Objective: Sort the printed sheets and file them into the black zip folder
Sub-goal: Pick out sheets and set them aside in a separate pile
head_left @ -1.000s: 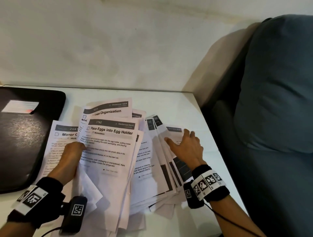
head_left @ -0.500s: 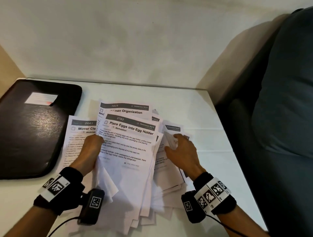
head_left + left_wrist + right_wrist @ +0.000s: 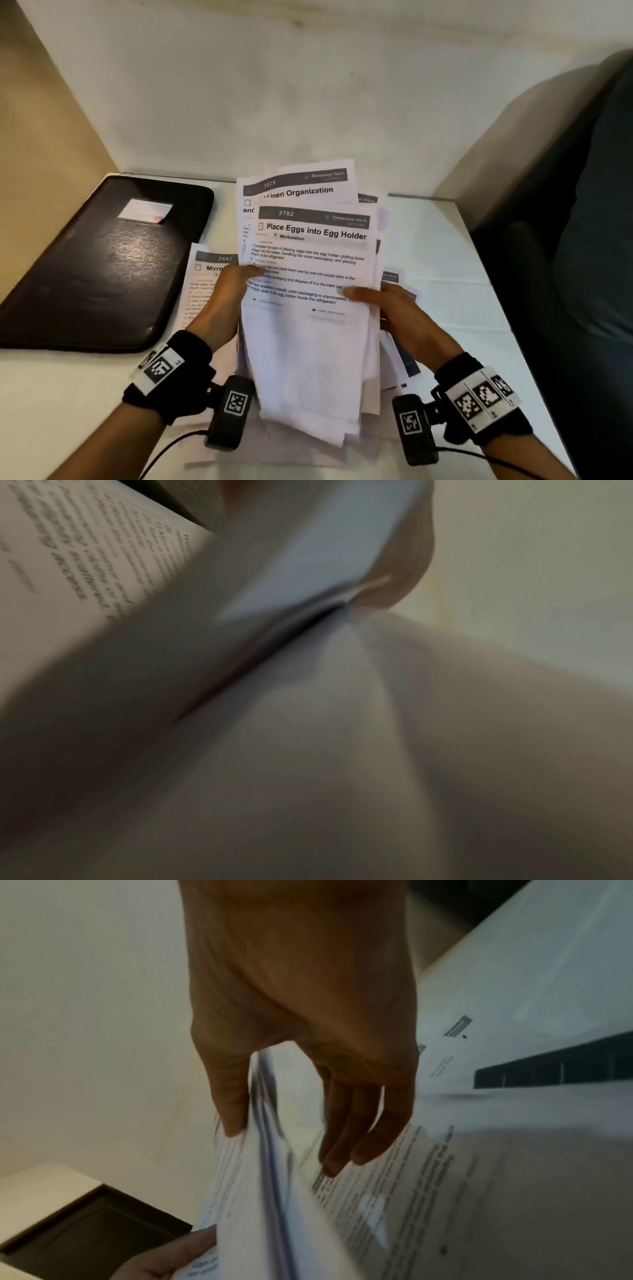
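While thumbs press atop, both hands' fingers [image 3: 346, 1123] pinch sheets [image 3: 308, 342]

On the top sheet [image 3: 310, 274] at the centre of the frame you can read "3782", "Dexterous Hand", "Place Eggs into Egg Holder" and "Workstation". The sheet behind it [image 3: 301, 186], higher in the frame, shows "3409" and "Linen Organization", its first letter partly cut off. The sheet at centre left [image 3: 205, 274] shows "2643" and "Mirro", the rest hidden.
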